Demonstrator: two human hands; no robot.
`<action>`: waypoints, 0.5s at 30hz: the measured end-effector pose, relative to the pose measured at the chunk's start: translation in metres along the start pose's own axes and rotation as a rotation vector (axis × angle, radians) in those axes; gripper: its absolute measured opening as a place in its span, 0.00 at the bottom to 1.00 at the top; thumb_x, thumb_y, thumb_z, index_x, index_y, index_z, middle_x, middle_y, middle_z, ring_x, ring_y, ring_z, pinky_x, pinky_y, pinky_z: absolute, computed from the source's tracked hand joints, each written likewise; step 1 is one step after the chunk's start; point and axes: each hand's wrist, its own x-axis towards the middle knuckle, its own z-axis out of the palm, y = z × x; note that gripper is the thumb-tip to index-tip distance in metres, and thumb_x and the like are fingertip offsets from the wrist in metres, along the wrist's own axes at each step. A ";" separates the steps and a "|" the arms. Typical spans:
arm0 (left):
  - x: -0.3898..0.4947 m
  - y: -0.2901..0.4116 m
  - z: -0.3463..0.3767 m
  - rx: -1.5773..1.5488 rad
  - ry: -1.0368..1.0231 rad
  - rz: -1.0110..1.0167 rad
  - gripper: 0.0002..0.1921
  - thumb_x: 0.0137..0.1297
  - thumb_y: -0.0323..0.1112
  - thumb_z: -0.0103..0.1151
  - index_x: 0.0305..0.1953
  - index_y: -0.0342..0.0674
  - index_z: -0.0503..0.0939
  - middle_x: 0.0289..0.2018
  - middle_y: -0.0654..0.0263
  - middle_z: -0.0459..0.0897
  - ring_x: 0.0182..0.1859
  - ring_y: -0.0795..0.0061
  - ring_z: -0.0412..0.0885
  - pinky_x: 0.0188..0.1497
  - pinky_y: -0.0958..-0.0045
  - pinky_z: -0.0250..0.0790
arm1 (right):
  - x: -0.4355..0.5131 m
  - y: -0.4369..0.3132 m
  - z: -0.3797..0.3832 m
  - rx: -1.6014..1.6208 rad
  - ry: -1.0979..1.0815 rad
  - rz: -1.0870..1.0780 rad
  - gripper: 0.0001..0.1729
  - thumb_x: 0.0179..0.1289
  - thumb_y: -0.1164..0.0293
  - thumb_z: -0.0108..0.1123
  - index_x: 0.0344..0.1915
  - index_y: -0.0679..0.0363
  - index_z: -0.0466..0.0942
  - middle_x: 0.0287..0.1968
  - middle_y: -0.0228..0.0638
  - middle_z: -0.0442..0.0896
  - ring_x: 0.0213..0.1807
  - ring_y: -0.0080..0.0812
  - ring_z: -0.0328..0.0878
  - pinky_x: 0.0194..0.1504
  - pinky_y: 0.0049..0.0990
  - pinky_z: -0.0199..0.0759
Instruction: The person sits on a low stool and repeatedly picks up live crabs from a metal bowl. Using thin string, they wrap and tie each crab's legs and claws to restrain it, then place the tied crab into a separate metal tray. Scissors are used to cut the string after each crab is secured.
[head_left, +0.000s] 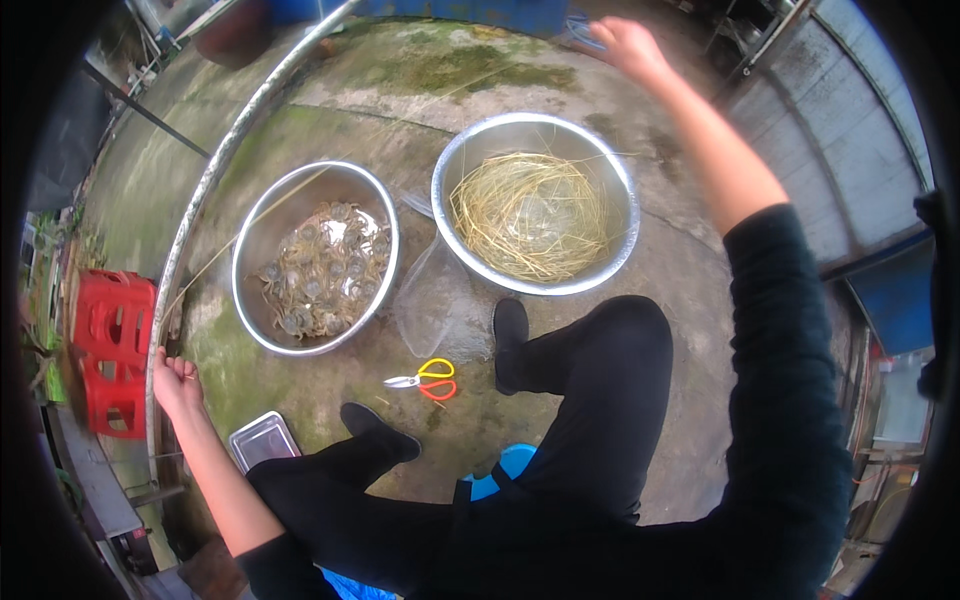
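My left hand (178, 382) is closed in a fist at the far left, a bit of straw showing at the fingers. A long straw strand (289, 196) runs from it, over the left basin, up towards my right hand (628, 46) at the upper right. That hand is blurred, its fingers drawn together at the strand's far end. Several crabs (330, 262) lie in the left metal basin (238, 300). Wet-looking straw (517, 217) is coiled in the right metal basin (634, 214). Scissors (420, 379) with yellow and red handles lie on the concrete.
A clear plastic bag (429, 300) lies between the basins. A metal tray (264, 439) rests near my knee. A whitish pole (214, 169) crosses the left side, beside red plastic stools (112, 311). Something blue (581, 30) shows behind my right hand. Metal panels (832, 127) stand at right.
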 end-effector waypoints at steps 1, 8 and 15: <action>-0.015 -0.002 0.004 0.066 -0.093 0.025 0.06 0.77 0.35 0.53 0.42 0.41 0.76 0.19 0.79 0.58 0.19 0.85 0.54 0.20 0.78 0.47 | -0.015 0.014 0.028 -0.052 -0.016 0.094 0.25 0.75 0.49 0.52 0.40 0.62 0.82 0.39 0.52 0.84 0.44 0.53 0.81 0.48 0.46 0.72; -0.174 -0.065 0.074 0.378 -0.440 -0.103 0.07 0.78 0.38 0.54 0.44 0.42 0.75 0.21 0.78 0.60 0.21 0.85 0.58 0.23 0.80 0.50 | -0.123 0.041 0.225 -0.459 -1.134 0.168 0.18 0.62 0.74 0.56 0.51 0.62 0.84 0.57 0.50 0.84 0.60 0.49 0.80 0.60 0.44 0.74; -0.183 -0.087 0.098 0.959 -0.664 -0.288 0.06 0.75 0.31 0.58 0.39 0.35 0.80 0.24 0.78 0.73 0.26 0.89 0.64 0.28 0.83 0.56 | -0.073 0.005 0.422 0.092 -0.673 0.265 0.18 0.62 0.67 0.58 0.47 0.63 0.86 0.53 0.51 0.85 0.56 0.50 0.82 0.59 0.41 0.75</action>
